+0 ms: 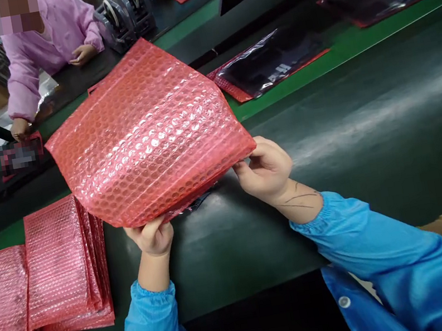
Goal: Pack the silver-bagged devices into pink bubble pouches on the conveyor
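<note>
fingers of left hand (151, 237) closed on near edge of pink bubble-wrap bag (148, 135) — right hand (264, 169) pinching its right near corner. bag held tilted above dark conveyor belt (366, 124), centre of scene. stack of pink bubble-wrap bags (57, 266) near left — dark bagged panel (271, 61) far right. tape dispensers (123, 12) far; person in pink coat (50, 36) far left.

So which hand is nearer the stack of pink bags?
Left. The left hand grips the raised bag just right of the stack; the right hand pinches its corner farther right.
</note>
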`<state>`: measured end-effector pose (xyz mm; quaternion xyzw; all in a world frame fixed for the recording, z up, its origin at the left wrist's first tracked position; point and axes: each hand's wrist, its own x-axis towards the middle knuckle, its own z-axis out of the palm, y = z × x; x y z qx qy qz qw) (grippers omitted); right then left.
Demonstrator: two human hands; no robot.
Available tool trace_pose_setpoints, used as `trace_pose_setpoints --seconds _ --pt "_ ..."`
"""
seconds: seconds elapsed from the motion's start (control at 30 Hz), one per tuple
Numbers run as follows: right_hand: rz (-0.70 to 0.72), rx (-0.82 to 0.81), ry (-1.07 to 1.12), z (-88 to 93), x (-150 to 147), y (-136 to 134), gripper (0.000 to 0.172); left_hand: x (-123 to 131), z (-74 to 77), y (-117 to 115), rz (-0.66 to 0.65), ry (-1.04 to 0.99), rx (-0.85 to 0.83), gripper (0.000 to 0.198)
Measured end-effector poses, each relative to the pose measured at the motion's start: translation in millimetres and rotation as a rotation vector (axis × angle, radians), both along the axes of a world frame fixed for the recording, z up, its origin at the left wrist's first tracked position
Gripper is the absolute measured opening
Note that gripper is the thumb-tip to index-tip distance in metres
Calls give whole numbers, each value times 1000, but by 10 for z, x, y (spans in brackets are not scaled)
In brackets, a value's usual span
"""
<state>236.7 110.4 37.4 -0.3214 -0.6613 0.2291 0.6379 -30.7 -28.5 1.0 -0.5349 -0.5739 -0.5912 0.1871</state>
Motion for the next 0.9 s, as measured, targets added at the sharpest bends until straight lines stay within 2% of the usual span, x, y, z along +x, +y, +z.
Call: trace_pose_setpoints --seconds 0.1,0.17,0.23,0.3,0.37,0.43,0.47,0.53,0.67,0.77,0.9 --pt "44 23 45 6 -2 9 27 33 129 49 108 137 122 47" --pt "92 17 84 -1 2 10 30 41 151 58 80 155 153 37" --pt "99 -27 94 -6 12 -11 34 23 112 53 15 148 137 31" --pt "57 -84 83 -8 23 -52 37 -12 46 45 8 134 82 38" --pt "-1 -100 80 -15 35 -92 39 -49 7 41 107 110 64 51" --pt "-15 -60 72 -27 53 -103 37 -77 28 41 227 102 76 60" --pt "-7 -29 70 -32 64 -94 35 -88 65 41 246 128 81 61" --pt "22 8 58 -30 94 -46 35 -110 179 43 199 226 116 56" --pt "127 -90 -47 66 146 95 37 -172 463 72 59 375 184 32" --pt "286 -171 -154 172 145 182 30 -245 648 100 -121 335 -18 22" --pt "485 -166 -253 183 133 286 15 -313 770 97 -290 130 -522 22"
